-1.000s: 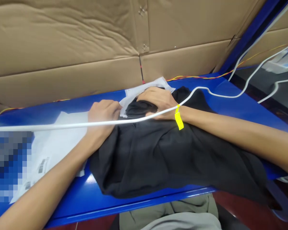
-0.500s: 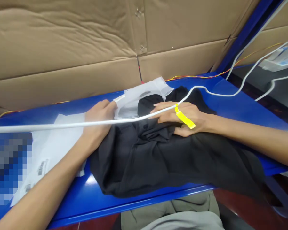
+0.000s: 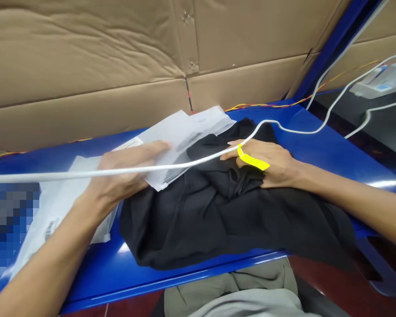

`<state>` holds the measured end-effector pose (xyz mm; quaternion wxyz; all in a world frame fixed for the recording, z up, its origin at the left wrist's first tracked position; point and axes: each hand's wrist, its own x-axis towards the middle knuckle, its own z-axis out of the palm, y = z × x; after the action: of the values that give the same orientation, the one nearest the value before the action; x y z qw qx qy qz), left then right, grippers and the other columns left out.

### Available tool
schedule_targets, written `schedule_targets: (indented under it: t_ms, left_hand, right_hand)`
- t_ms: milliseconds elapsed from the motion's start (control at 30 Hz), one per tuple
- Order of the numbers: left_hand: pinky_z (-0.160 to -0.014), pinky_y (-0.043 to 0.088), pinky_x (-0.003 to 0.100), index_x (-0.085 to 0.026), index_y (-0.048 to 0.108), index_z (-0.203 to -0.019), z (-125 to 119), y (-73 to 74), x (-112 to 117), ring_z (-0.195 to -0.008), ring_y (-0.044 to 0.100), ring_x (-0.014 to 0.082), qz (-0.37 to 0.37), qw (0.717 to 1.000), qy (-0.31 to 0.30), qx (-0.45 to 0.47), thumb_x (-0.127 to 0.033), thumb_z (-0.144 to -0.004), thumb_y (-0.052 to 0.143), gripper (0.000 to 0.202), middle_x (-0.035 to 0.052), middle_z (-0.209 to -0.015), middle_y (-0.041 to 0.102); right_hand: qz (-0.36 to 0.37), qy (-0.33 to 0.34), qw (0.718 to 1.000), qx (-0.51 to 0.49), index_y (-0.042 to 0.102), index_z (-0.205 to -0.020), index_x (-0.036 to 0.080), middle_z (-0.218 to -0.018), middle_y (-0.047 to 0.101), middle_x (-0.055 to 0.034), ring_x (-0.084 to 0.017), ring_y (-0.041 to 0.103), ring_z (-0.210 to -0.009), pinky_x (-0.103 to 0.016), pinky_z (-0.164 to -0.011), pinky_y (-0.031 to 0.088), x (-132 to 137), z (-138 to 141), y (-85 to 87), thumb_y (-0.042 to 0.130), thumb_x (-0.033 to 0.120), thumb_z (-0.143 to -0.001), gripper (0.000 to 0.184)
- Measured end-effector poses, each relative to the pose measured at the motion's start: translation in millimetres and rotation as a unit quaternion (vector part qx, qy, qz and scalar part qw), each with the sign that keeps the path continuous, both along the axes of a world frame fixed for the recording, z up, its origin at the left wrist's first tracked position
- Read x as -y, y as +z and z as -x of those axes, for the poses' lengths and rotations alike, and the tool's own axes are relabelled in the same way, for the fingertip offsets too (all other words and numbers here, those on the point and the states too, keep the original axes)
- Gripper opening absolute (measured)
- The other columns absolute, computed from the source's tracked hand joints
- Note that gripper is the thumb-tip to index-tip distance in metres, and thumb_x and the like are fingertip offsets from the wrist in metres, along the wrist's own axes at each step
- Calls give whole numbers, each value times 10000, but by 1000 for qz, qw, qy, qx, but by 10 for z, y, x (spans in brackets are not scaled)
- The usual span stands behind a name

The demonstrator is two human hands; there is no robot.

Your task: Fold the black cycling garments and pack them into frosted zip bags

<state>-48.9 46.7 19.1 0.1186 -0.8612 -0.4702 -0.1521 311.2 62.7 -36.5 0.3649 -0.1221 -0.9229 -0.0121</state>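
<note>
A black cloth garment [image 3: 198, 229] lies bunched on the blue table, its front part near the edge. My left hand [image 3: 128, 167] grips the near left side of a white, translucent plastic bag [image 3: 181, 132], which lies partly across the garment's far side. My right hand [image 3: 267, 163] is closed on folds of the black garment, its thumb partly hidden in the cloth. A white cable [image 3: 171, 166] with a yellow tag [image 3: 255, 162] crosses in front of both hands.
Another white bag [image 3: 100, 233] with a barcode label lies under my left forearm on the blue table [image 3: 119, 286]. Cardboard panels [image 3: 86, 57] stand behind the table. Thin red and yellow wires [image 3: 267, 105] run along the back. A white box-like object [image 3: 379, 83] sits at far right.
My left hand has moved slightly left and the white bag has been opened out and drawn toward me, over the garment's edge. My right hand has shifted slightly right, pulling the cloth folds.
</note>
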Motion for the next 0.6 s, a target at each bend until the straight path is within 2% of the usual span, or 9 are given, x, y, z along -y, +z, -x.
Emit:
schedule_targets:
  t_ms: [67, 133, 233, 300, 367, 400, 467, 533, 600]
  left_hand:
    - [-898, 637, 389, -275, 708, -855, 27, 14, -20, -977, 789, 241, 18, 1000, 21, -13, -487, -989, 383, 410, 30, -1139, 835]
    - [-838, 613, 419, -260, 650, -739, 63, 44, -42, -937, 783, 272, 24, 997, 71, -35, -451, -981, 371, 416, 50, -1055, 833]
    - [-811, 555, 504, -224, 591, -673, 120, 120, -59, -909, 752, 375, 6, 980, 185, -65, -315, -910, 446, 292, 125, -832, 749]
    - [-803, 538, 528, -214, 535, -628, 137, 182, -57, -902, 727, 413, -4, 960, 267, -85, -279, -850, 519, 232, 116, -702, 641]
    - [-781, 538, 503, -205, 509, -641, 110, 239, -44, -896, 713, 403, -1, 940, 323, -110, -261, -825, 552, 197, 94, -697, 605]
    - [-767, 540, 481, -202, 525, -683, 75, 259, -34, -897, 710, 389, 4, 933, 338, -127, -251, -838, 536, 163, 93, -748, 630]
    - [-754, 543, 448, -196, 590, -837, -27, 273, -12, -938, 716, 374, 31, 929, 329, -167, -229, -904, 457, 153, 120, -945, 705]
    - [-775, 548, 439, -178, 644, -1063, -142, 246, 5, -1036, 721, 391, 84, 931, 293, -200, -231, -982, 364, 296, 172, -1146, 724]
    - [-819, 560, 449, -177, 591, -1359, -220, 184, 11, -1114, 723, 395, 116, 938, 259, -198, -234, -1024, 318, 437, 188, -1326, 706]
  right_hand:
    - [-4, -7, 1000, -5, 615, -1290, 233, -1254, 778, -113, -277, 725, -1243, -513, -1080, 635, -4, -18, -8, 619, 186, -972, 321]
    - [-10, -16, 1000, -10, 632, -1267, 241, -1235, 781, -110, -291, 735, -1224, -531, -1055, 647, -15, -39, -18, 616, 215, -980, 288]
    - [-11, -17, 1000, -13, 636, -1229, 229, -1210, 787, -117, -297, 746, -1191, -527, -1042, 648, -33, -60, -19, 634, 199, -956, 275]
    - [-5, -13, 1000, -7, 631, -1220, 216, -1208, 788, -126, -298, 748, -1181, -513, -1041, 644, -40, -65, -8, 651, 185, -931, 291]
    - [-5, -9, 1000, -5, 630, -1220, 202, -1213, 787, -129, -300, 746, -1185, -500, -1040, 638, -45, -66, 4, 658, 183, -919, 303]
    - [-10, -7, 1000, -6, 631, -1219, 195, -1216, 786, -130, -299, 745, -1187, -493, -1038, 636, -47, -66, 8, 660, 188, -918, 303]
    - [-21, -4, 1000, -10, 635, -1217, 183, -1214, 786, -133, -298, 744, -1192, -479, -1030, 635, -49, -66, 12, 661, 197, -919, 299]
    - [-28, -4, 1000, -9, 637, -1210, 180, -1208, 787, -129, -297, 743, -1194, -462, -1016, 637, -48, -69, 12, 666, 184, -909, 302]
    - [-27, -6, 1000, -5, 634, -1224, 192, -1209, 786, -116, -294, 744, -1191, -459, -1006, 639, -43, -77, 9, 665, 155, -893, 334]
